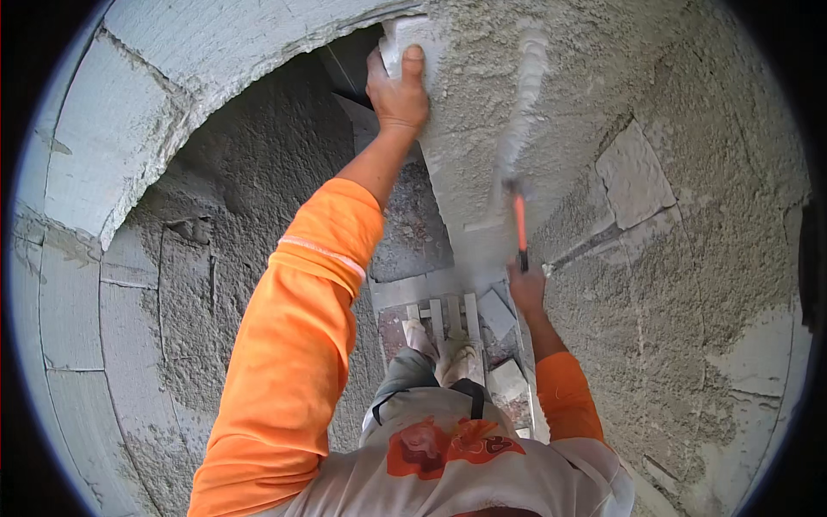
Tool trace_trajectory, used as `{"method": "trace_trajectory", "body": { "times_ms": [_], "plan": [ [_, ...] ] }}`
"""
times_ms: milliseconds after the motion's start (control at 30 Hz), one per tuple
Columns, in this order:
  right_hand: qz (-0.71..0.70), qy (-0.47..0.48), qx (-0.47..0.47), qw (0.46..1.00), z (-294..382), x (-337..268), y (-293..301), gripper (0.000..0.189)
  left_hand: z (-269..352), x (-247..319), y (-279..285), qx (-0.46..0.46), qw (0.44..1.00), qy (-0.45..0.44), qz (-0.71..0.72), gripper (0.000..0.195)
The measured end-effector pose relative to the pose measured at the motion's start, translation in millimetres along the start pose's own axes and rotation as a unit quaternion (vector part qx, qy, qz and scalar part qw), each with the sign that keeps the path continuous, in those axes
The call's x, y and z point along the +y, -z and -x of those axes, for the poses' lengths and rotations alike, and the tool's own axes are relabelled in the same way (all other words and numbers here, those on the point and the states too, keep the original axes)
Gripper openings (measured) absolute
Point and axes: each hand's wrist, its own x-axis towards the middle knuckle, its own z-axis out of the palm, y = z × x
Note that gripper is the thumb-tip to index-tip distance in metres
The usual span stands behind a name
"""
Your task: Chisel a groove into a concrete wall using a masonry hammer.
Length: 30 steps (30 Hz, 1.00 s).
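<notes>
My left hand point(397, 97) grips the white, broken edge of the block wall point(407, 39) beside a dark opening. Its thumb lies on the front face and its fingers curl around the edge. Lower down, my right hand point(528, 284) holds a hammer point(521, 226) by its orange and black handle. The hammer's head is blurred and lies against the wall face, so its exact shape cannot be told. From there a pale, chipped groove point(526, 103) runs up through the rough grey plaster. Haze blurs the wall's foot near the right hand.
A wooden pallet point(454, 316) lies under my feet, with loose block pieces point(508, 380) beside it. Pale blocks point(103, 136) with a ragged edge border the opening point(271, 110) at left. A smooth square patch point(634, 174) sits in the right wall.
</notes>
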Motion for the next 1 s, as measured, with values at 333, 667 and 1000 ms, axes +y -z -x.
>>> {"method": "trace_trajectory", "body": {
  "times_ms": [333,667,1000],
  "plan": [
    [-0.014,0.017,0.073,0.997,-57,-29,27,0.033,1,-14,-16,0.005,1.000,-0.012,0.003,0.064],
    [-0.416,0.125,0.123,0.892,-16,-195,172,0.035,-6,-17,7,0.011,1.000,-0.006,-0.024,0.076],
    [-0.162,-0.073,0.004,0.984,-17,-137,106,0.037,-10,-3,-4,0.018,0.999,0.002,-0.031,0.078]
  ]
}}
